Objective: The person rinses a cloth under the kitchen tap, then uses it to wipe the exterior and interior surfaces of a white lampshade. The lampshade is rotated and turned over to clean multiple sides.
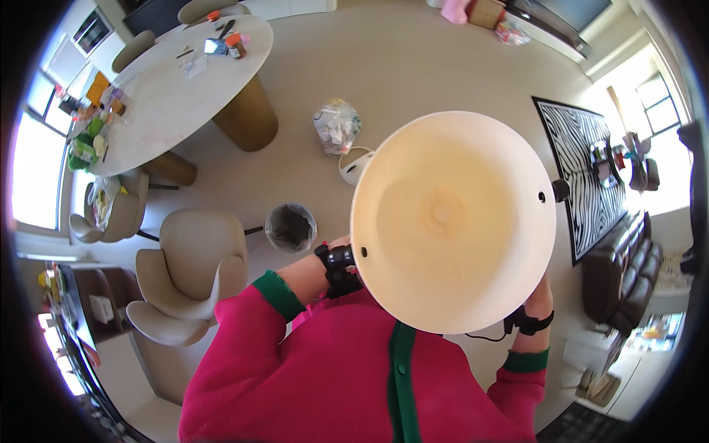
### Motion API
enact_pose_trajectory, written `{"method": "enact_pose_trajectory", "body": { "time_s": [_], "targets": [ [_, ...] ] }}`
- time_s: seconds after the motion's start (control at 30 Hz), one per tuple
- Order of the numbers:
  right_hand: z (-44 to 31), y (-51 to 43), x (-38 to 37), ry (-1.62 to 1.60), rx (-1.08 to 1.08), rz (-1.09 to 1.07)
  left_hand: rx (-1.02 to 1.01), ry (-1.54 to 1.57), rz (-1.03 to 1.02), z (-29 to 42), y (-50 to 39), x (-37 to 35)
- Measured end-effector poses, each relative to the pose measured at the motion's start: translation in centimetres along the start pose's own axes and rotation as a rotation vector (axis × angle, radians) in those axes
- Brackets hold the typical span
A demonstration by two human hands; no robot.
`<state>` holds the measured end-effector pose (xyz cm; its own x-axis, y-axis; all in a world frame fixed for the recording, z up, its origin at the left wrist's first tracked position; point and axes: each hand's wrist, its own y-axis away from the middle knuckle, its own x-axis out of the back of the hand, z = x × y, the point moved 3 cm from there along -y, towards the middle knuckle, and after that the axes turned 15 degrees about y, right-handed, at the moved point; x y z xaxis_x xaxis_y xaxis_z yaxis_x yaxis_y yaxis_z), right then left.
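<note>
A round white bucket (443, 216) fills the middle of the view, its open mouth facing up at me. The inside has a yellowish tint, with a brownish ring around the centre of the bottom. Small dark holes and black knobs sit on opposite sides of its rim. At the bucket's left side is my left hand (340, 242), its fingers mostly hidden behind the wall. My right hand (545, 288) is at the lower right, also largely covered by the bucket. Between them they hold it up before my chest.
On the floor stand a lined waste bin (291, 228), a filled clear plastic bag (337, 126) and a partly hidden white object (354, 169). An oval table (177, 105) bearing jars and a beige armchair (191, 266) are leftward. A zebra-patterned rug (581, 166) and dark leather sofa (620, 277) lie rightward.
</note>
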<state>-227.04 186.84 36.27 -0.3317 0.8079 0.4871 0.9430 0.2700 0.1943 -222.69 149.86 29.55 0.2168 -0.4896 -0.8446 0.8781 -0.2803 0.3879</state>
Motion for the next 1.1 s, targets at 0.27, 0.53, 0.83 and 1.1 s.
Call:
{"method": "enact_pose_trajectory", "body": {
  "time_s": [0.27,0.53,0.83,1.1],
  "targets": [
    [-5.2,-24.7,3.9,0.339,0.122,-0.372,-0.206,0.135,0.099,8.3,-13.0,-0.6],
    [-14.9,-40.4,-2.9,0.302,0.126,-0.872,-0.439,0.302,0.227,16.8,-17.7,2.7],
    [-18.7,-50.3,-17.1,0.435,-0.214,-1.309,-0.757,0.505,0.312,22.7,-15.0,9.6],
    [-11.4,-54.4,-31.4,0.348,-0.422,-1.330,-1.340,0.621,0.415,18.6,-11.3,15.4]
  ]
}}
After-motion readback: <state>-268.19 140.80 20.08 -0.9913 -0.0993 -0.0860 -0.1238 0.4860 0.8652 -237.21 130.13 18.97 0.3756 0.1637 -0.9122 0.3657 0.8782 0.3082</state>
